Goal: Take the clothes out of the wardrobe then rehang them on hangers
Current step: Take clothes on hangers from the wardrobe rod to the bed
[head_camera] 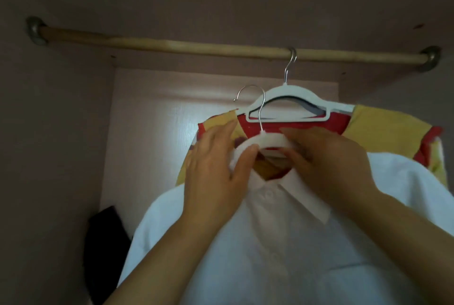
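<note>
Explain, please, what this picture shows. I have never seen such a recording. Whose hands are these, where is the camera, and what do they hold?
There is no machine here. A person wears one camera on the head, so you look along their own arms into a wardrobe. The left hand and the right hand both grip a white hanger that carries a white shirt. Its metal hook is free, not yet on the wooden rail above. Behind, a second hanger hangs on that rail with a red and yellow garment. A dark thing sits low on the left; I cannot tell what it is.
</note>
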Available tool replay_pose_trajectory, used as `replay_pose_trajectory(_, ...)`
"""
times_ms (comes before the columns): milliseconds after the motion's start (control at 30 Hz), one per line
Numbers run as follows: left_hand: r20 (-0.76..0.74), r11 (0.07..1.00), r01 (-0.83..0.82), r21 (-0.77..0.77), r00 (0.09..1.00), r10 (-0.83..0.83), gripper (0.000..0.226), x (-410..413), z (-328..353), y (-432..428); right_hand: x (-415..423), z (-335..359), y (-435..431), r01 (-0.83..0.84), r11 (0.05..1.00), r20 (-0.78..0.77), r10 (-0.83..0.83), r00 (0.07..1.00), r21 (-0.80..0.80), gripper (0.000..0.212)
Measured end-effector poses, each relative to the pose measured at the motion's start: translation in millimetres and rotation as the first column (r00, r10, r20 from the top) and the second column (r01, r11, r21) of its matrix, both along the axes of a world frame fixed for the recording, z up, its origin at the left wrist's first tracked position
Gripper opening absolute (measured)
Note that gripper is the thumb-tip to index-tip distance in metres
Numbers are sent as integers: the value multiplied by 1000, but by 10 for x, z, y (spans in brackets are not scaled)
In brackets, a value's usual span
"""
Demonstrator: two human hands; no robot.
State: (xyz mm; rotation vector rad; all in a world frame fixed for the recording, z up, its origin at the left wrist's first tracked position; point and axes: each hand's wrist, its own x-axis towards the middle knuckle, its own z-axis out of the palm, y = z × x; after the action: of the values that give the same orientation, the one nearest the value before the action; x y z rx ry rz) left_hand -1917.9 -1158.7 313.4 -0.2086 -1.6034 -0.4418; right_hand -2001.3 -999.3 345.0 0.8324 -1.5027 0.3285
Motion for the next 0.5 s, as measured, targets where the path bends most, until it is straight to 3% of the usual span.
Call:
replay_pose_trajectory(67,95,1000,-11,-29,995,14,38,32,-276,76,3,-338,28,-48,998,25,47,999,40,36)
replay_pose_trajectory(167,264,999,-49,-17,963,51,52,77,-772,106,19,-797,71,-146,988,55,144,988,42,40)
replay_pose_trajectory(267,381,993,-113,15,919,99,58,177,-1194,143,70,-1196,110,-139,988,130,130,983,64,41)
replay_pose_trajectory(500,482,985,-169,-24,861,159,50,407,-1800,293,333,-1884,352,-105,993,175,95,980,48,39)
